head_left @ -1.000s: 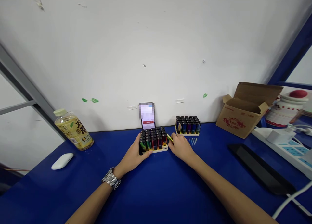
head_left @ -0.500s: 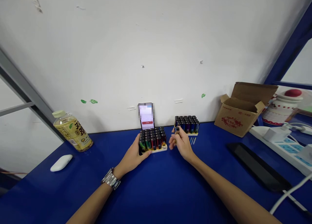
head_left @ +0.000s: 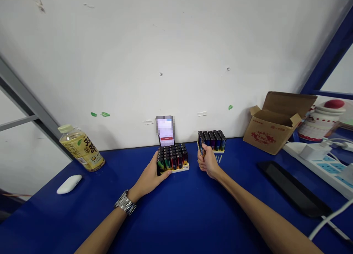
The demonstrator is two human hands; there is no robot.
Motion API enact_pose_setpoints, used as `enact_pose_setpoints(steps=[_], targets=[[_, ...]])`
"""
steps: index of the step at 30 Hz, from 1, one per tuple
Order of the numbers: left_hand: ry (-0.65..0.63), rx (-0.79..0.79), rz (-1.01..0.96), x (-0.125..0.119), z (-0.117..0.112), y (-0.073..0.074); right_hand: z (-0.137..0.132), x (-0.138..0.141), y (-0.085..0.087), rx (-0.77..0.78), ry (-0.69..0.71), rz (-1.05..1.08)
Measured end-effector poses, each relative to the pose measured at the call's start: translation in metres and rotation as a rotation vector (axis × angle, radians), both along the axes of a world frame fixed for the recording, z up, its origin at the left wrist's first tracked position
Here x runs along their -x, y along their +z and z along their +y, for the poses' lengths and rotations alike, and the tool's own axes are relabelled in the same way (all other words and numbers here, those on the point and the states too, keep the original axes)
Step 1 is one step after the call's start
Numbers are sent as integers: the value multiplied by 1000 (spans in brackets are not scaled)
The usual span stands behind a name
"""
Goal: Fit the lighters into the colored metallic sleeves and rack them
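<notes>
My left hand [head_left: 151,174] grips the left end of a white tray [head_left: 180,170], with the thumb along its front edge. In this tray stand rows of black-topped lighters [head_left: 173,162] with green and red bodies; one place at its front right corner has no lighter. My right hand [head_left: 208,161] is closed around a single upright lighter [head_left: 202,150], thumb near its top; the fingers hide most of it. Just behind that hand, a second tray [head_left: 220,151] holds several blue and purple lighters [head_left: 213,140].
A phone [head_left: 166,130] leans on the wall behind the left tray. To the left are a drink bottle [head_left: 82,148] and a white case [head_left: 69,184]. On the right lie an open cardboard box [head_left: 264,134], a black slab-like device [head_left: 292,187] and a power strip [head_left: 328,165].
My right hand has moved slightly right, away from the left tray, and its fingers have closed more tightly around the lighter. My left hand stays on its tray.
</notes>
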State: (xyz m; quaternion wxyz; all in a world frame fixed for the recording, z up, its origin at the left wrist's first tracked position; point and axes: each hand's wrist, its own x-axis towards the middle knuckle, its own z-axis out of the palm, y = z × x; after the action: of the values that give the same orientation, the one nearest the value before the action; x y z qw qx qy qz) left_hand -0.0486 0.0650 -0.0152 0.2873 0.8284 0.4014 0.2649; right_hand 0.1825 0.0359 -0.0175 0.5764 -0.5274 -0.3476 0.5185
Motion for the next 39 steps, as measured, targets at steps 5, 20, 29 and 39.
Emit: enact_pose_setpoints(steps=[5,20,29,39], targets=[[-4,12,-2,0,-1,2,-2,1,0,-25,-5,-41],[31,27,26,0,-1,1,-1,0,-5,-76,19,-110],[29,22,16,-1,-1,0,-3,1,-6,-150,37,-182],[-3,-14,3,-1,-1,1,-10,0,-8,-615,-167,-840]])
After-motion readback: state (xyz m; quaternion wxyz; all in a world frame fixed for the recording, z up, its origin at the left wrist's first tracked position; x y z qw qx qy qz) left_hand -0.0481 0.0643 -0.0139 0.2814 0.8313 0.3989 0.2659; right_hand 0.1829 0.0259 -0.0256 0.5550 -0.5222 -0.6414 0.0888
